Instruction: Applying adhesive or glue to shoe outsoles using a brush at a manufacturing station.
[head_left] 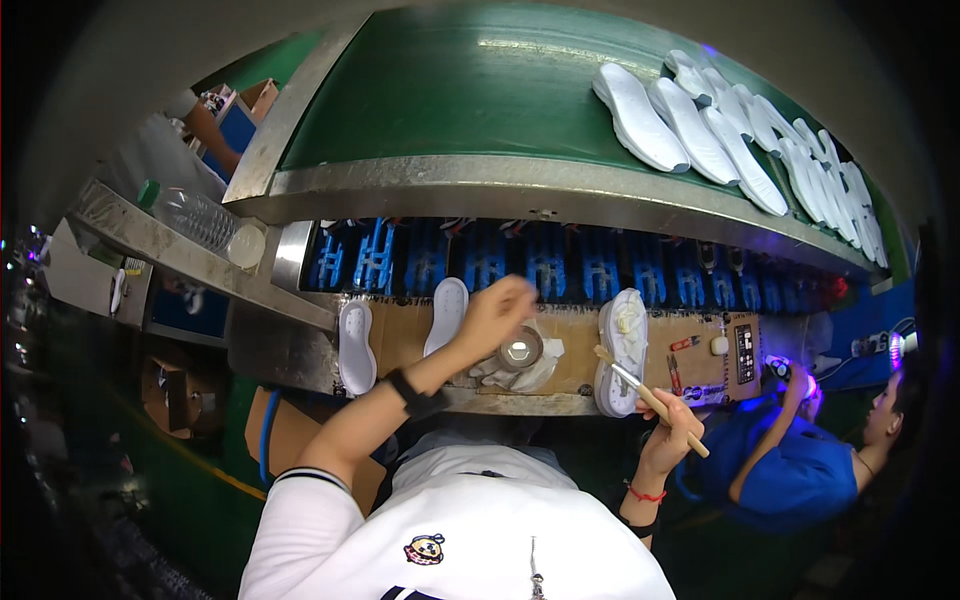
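Note:
My right hand [672, 432] holds a brush [655, 403] with a pale wooden handle, its bristles beside a white shoe sole [621, 345] on the cardboard-covered ledge. My left hand [497, 312], smeared by motion, hovers just above a small round brown-rimmed container [520, 347]; its fingers look bent, but whether they hold anything is unclear. Crumpled white cloth or paper [545, 365] lies under and around that container. To the left lie two more white soles, one at the ledge's end [356, 350] and another [448, 310] partly covered by my left forearm.
Beyond a metal rail, a green conveyor belt [430, 100] carries several white soles [640, 120]. Blue clamp-like parts [545, 265] line the space below it. A plastic bottle [200, 215] lies at left. Red-handled tools [675, 375] lie right of the sole. A co-worker in blue [800, 465] sits at right.

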